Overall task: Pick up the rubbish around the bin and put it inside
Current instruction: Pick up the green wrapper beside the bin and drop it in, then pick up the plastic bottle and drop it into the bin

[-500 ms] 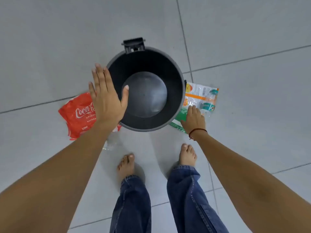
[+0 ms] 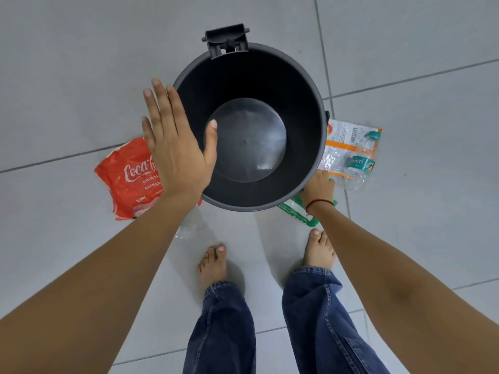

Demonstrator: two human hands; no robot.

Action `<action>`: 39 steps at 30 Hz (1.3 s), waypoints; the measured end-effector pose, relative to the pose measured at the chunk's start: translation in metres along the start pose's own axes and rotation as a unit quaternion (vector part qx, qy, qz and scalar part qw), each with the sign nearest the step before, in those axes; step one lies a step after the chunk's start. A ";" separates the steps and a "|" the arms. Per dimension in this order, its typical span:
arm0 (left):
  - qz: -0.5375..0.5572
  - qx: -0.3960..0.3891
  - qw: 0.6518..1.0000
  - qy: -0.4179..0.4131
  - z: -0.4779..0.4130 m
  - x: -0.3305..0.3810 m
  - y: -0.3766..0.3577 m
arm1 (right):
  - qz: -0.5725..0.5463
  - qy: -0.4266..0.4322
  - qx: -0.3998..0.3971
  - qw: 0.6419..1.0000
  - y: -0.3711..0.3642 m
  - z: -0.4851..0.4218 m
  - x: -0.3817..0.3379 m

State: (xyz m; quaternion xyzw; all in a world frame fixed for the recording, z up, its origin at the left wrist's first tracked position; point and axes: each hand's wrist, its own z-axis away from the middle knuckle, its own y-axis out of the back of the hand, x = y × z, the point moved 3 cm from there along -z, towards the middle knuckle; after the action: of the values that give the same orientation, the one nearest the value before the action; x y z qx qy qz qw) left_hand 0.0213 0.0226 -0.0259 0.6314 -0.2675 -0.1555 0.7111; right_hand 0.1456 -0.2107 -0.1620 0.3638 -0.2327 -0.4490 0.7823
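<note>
A black round bin stands open on the tiled floor, with nothing inside. My left hand hovers flat and open over its left rim, above a red Coca-Cola wrapper on the floor. My right hand is down at the floor by the bin's right side. Its fingers touch the edge of an orange-and-white wrapper, and its wrist is over a green wrapper. Whether it grips either one is hidden. A crushed clear bottle with a teal label lies on the orange wrapper.
A scrap of clear plastic lies on the floor under my left forearm. My bare feet stand just in front of the bin. A black hinge bracket sticks out at the bin's far rim. Grey tiles surround everything.
The view has shifted slightly. Both hands keep about the same places relative to the bin and the wrappers.
</note>
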 end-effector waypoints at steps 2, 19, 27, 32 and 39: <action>-0.006 -0.004 1.000 0.004 0.000 0.000 0.000 | -0.077 -0.003 -0.095 0.992 0.008 0.004 0.003; -0.021 -0.040 0.999 0.003 0.001 -0.001 0.001 | -0.356 0.154 -0.094 0.917 0.228 0.041 -0.080; -0.022 -0.048 0.999 0.007 0.001 -0.001 0.001 | -0.388 0.014 0.287 0.875 0.223 -0.027 -0.008; -0.017 -0.042 0.999 0.010 0.001 0.000 0.000 | -0.325 -0.283 -0.040 0.902 0.100 -0.051 0.061; -0.021 -0.034 0.999 0.008 0.002 -0.002 -0.001 | -0.318 -0.283 0.033 0.904 0.043 -0.042 0.050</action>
State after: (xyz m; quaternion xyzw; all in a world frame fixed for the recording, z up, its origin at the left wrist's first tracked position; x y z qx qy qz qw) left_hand 0.0186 0.0215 -0.0273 0.6138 -0.2434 -0.1740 0.7306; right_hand 0.2224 -0.2244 -0.1530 0.3021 -0.3312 -0.7498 0.4867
